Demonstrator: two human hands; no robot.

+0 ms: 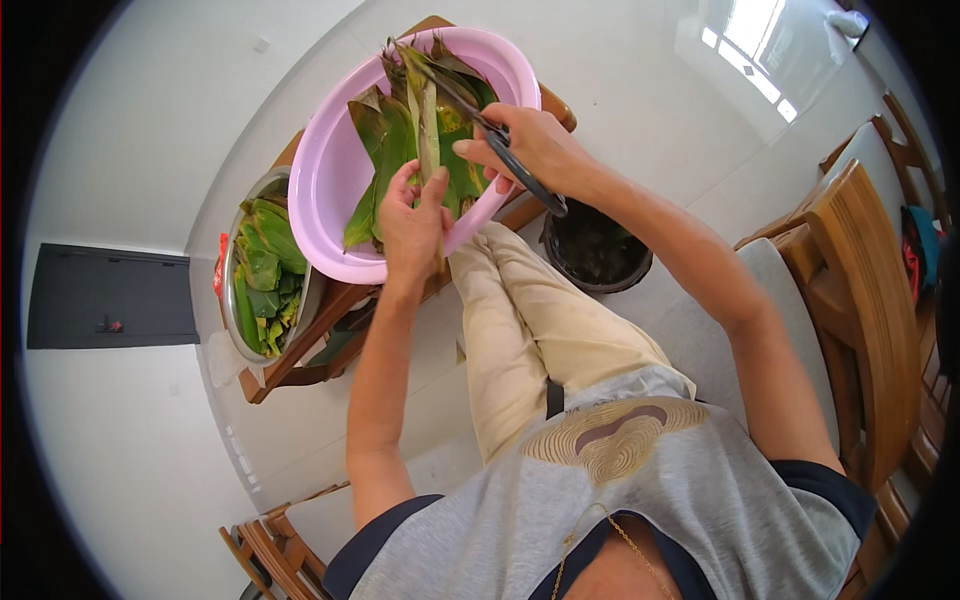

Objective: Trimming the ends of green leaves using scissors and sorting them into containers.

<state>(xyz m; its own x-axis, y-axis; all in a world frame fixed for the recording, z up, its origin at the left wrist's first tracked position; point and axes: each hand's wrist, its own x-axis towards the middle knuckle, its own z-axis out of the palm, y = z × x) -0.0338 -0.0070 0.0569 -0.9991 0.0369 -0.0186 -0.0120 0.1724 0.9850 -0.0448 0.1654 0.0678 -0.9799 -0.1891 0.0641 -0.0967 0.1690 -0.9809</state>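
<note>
My left hand (416,217) grips a long folded leaf (427,127), pale green and drying at its tip, above a pink plastic basin (322,172). In my right hand (532,146) is a pair of dark-handled scissors (517,161), with the blades lying along the upper part of that leaf. Whether the blades are apart is hard to tell. Broad green leaves (382,139) with brown, dry tips lie inside the basin under both hands. The basin rests on a wooden bench or low table (300,360), near my knees.
Left of the basin, a metal bowl (244,322) holds more green and yellowing leaves (266,255). A dark round bucket (596,251) stands on the tiled floor by my legs. Wooden chairs (862,300) are at the right, another chair (274,551) at the lower left.
</note>
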